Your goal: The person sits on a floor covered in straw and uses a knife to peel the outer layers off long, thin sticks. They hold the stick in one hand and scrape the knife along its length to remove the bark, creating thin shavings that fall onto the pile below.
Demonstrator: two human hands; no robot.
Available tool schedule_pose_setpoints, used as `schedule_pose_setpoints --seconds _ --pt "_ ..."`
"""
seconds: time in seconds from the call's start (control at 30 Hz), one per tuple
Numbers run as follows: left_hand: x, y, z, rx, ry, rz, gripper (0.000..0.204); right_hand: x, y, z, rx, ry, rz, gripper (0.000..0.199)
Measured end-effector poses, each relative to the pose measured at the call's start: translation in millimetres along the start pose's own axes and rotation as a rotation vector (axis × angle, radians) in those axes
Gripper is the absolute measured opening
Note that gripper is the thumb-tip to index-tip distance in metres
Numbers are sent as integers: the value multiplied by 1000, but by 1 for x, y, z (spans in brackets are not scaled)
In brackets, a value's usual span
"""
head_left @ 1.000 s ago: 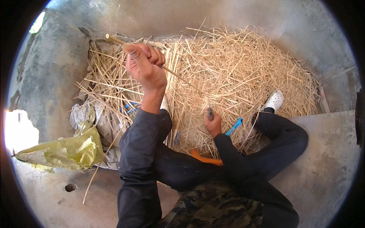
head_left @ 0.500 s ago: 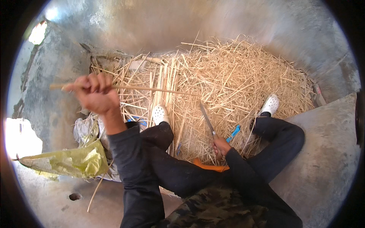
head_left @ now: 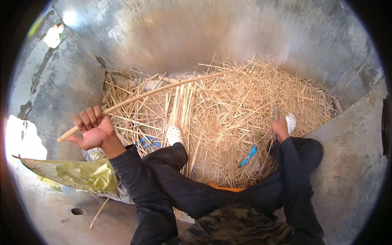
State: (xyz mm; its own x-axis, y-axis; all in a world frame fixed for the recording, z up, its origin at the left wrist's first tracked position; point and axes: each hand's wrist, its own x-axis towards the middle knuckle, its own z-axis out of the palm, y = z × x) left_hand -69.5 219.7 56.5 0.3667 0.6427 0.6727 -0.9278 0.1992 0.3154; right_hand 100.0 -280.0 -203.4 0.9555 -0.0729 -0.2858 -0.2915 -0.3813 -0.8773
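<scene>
**A long stick held out over the straw, a tool gripped at the right**

A long pale stick (head_left: pixel 159 92) is clasped in the left hand (head_left: pixel 92 130), fingers curled fully round it near its lower end at about nine o'clock; from there it runs up toward one o'clock across the heap of straw (head_left: pixel 228 118). The right hand (head_left: pixel 279 128), at about three o'clock, is closed round a dark-handled tool (head_left: pixel 276 113); its working end is blurred and cannot be made out. The step in hand is judged to be the drawing of one stick clear of the heap for working; a steady hold on the stick and a careful meeting of tool and stick would be called for next.

The stick is smooth, thin and slightly bowed; the straw is dry, splintery and tangled; the concrete floor (head_left: pixel 351 155) is grey, mottled and hard. A crumpled yellow bag (head_left: pixel 77 173) lies at eight o'clock; two white perforated clogs (head_left: pixel 174 134) rest in the straw; a small blue strip (head_left: pixel 248 156) lies near four o'clock.
</scene>
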Motion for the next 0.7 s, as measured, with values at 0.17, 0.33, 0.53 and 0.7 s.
schedule_pose_setpoints --seconds 0.17,0.33,0.53,0.7 --pt "-5 -3 7 -107 -29 25 63 48 13 26 -679 324 -176 31" --pt "-12 -10 7 -80 20 4 61 3 76 76 -786 60 -515 24" --pt "-16 -24 -6 -136 41 -56 60 -47 160 123 -1242 -649 -618 36" --pt "-14 -24 -4 -205 71 -70 61 -57 161 132 -1411 -661 -684 56"
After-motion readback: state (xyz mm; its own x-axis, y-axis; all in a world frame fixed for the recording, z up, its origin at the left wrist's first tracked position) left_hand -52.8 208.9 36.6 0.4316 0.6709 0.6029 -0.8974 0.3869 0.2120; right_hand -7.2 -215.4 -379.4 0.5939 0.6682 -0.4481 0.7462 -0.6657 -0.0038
